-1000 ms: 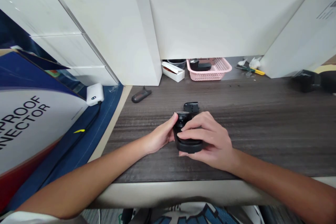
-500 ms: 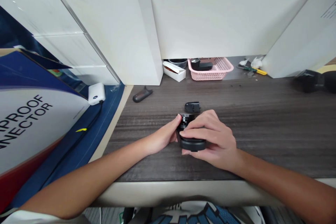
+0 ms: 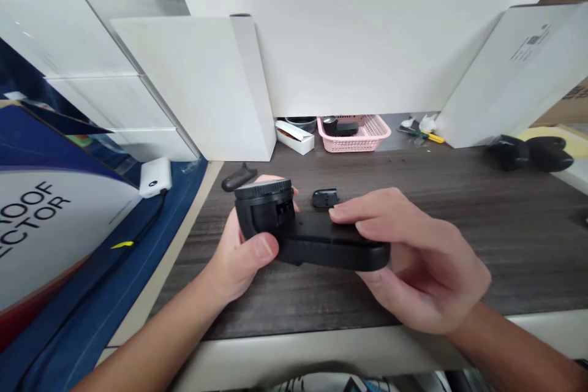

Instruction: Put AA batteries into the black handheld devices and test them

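Note:
A black device [image 3: 335,244] with a round, ribbed head and a flat, oblong body is held up above the desk. Its round end sits in my left hand [image 3: 243,257], thumb pressed on the near side and the other fingers mostly hidden behind. My right hand [image 3: 418,257] grips the far right end of the body, fingers on top and thumb underneath. Just behind the device lies a small black plastic piece [image 3: 324,198] on the desk. Beyond my left hand rests a dark, curved piece [image 3: 239,177], partly covered by the round head.
At the back of the wood-grain desk [image 3: 459,214] are a pink basket [image 3: 353,145] holding a black device, a small white box [image 3: 296,138] and a yellow-handled tool [image 3: 432,137]. White cartons [image 3: 193,86] stand behind. A white gadget [image 3: 155,176] with a cable lies left.
Both hands have raised the black device nearer to the camera. It has turned, so its round head points left and its body stretches to the right.

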Tool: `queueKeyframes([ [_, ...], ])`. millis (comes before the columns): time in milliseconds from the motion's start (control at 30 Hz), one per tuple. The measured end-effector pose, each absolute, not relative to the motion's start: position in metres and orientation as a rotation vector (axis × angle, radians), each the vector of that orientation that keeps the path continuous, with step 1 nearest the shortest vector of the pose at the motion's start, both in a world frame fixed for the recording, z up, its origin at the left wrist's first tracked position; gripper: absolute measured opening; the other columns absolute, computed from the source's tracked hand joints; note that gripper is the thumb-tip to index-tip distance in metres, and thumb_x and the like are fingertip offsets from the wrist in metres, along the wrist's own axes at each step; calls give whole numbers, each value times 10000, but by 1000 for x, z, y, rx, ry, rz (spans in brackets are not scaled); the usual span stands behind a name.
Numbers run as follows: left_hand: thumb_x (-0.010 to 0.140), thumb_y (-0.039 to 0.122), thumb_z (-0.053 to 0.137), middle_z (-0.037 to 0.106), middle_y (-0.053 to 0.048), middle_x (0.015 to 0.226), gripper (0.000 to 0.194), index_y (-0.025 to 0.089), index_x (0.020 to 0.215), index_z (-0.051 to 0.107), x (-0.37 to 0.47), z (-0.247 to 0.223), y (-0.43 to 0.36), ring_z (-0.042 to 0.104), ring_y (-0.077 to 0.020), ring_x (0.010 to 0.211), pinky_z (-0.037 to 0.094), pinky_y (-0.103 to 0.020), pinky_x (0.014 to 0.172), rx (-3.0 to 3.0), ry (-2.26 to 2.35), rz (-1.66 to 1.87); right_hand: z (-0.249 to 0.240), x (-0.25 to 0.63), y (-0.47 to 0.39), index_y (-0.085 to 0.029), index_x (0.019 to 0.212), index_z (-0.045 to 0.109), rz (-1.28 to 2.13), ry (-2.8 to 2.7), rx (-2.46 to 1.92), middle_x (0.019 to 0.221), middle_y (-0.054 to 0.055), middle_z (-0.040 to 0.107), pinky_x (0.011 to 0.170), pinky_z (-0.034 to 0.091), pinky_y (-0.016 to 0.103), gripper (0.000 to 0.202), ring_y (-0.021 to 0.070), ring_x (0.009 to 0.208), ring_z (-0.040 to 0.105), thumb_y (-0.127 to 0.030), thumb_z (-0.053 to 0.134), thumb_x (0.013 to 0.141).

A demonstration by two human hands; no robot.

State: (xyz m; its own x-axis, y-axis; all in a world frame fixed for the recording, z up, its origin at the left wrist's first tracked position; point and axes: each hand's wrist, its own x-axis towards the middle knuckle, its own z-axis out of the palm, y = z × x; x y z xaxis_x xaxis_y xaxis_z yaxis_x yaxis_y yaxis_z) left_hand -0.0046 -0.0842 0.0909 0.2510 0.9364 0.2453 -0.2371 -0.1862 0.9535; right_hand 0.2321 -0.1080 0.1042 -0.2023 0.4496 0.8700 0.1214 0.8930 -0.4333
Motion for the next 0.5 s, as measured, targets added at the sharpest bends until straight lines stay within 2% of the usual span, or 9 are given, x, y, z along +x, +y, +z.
queueKeyframes([
  [167,702,661,867,639,-67,952,659,235,1170,684,-7,87,-93,620,-205,769,557,-281,624,1321,863,1352,97,233,-106,-243,1281,677,379,-1731,-446,1169,116,786,882,639,510,450,321,1073,771,-61,732,873],
  [333,733,660,849,594,-38,901,642,250,1188,657,-8,81,-97,559,-143,604,487,-253,482,1275,844,1276,88,233,-103,-229,1307,672,415,-1744,-446,1170,113,785,894,623,521,483,320,1071,765,-41,721,864],
  [500,743,649,843,596,-43,936,630,245,1187,653,-9,76,-101,551,-131,607,486,-244,474,1234,853,1273,83,232,-103,-205,1292,686,422,-1746,-444,1183,121,781,901,614,527,472,319,1059,760,-47,733,850],
])
